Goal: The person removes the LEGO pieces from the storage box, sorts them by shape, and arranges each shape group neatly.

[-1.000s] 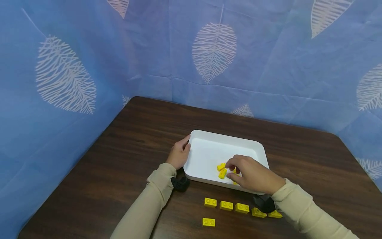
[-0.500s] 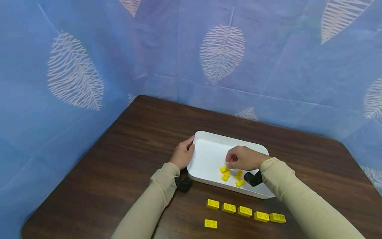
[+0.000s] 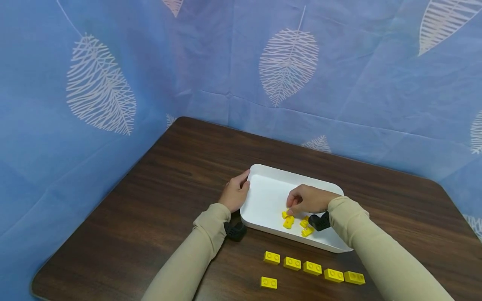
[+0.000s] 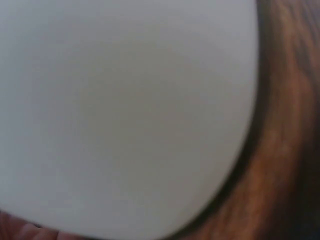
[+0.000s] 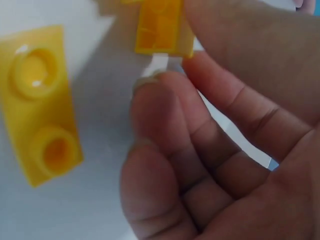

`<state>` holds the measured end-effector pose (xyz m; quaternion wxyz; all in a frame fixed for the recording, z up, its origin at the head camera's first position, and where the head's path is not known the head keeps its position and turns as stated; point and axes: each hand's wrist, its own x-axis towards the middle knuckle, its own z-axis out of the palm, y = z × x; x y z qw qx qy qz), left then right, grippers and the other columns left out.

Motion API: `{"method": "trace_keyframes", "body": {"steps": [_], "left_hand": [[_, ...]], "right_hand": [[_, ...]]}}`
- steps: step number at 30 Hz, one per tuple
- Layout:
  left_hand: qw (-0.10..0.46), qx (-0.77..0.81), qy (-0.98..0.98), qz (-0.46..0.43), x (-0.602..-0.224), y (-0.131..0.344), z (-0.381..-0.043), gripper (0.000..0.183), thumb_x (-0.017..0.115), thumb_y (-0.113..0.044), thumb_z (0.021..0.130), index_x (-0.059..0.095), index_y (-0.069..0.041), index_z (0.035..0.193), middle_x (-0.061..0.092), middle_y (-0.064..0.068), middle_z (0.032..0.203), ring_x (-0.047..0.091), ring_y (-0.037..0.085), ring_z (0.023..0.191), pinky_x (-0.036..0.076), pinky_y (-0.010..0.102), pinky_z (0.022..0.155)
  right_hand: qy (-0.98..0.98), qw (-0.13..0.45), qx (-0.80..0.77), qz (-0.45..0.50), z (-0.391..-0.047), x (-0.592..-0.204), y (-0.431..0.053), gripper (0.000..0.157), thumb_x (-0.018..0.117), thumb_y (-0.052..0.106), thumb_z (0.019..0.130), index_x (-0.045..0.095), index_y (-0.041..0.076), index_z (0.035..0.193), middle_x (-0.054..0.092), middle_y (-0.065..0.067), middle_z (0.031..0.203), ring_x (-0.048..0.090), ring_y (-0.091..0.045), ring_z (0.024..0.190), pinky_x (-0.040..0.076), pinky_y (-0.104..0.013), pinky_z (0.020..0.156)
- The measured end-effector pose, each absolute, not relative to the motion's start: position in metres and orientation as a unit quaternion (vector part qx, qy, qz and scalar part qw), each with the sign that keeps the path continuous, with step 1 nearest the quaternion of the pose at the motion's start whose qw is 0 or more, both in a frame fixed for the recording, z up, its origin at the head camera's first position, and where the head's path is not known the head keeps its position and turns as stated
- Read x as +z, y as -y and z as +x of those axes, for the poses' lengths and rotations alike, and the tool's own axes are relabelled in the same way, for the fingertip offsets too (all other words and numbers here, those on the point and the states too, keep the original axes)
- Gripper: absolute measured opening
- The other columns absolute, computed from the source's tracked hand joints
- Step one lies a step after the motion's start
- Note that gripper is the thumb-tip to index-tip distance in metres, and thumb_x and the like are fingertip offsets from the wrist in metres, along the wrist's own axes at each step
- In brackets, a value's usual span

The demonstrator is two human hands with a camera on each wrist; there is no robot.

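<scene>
Grip of the right hand (image 3: 308,198) pinches one yellow piece (image 3: 285,214) toward the tray's (image 3: 293,171) near edge; its close neighbour (image 3: 288,222) could snag it.

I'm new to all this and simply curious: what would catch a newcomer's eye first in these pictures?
Probably the bright yellow bricks, five in a row on the dark table with a sixth nearer the person. Just beyond them sits a white tray, the left hand at its left end and the right hand down by more bricks inside. Behind everything is a blue backdrop with large white leaves.
</scene>
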<state>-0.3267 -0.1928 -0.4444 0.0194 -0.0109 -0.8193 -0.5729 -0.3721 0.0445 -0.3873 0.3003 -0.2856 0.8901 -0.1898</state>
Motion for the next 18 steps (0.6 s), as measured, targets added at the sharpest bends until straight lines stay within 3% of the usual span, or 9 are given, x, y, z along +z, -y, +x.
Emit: {"method": "trace_keyframes", "body": {"steps": [18], "left_hand": [[0.011,-0.574,0.819,0.002,-0.4411,0.1909,-0.3240,0.045,0.044,-0.019,0.100,0.039,-0.014,0.145,0.040,0.007,0.147,0.037,0.021,0.136,0.034,0.042,0.109]], "right_hand": [[-0.888,0.296,-0.194,-0.295,-0.3678,-0.3886,-0.0453,0.013,0.074,0.017,0.080,0.064,0.012,0.087,0.056,-0.001,0.076,0.050,-0.015,0.069,0.044,-0.027,0.063]]}}
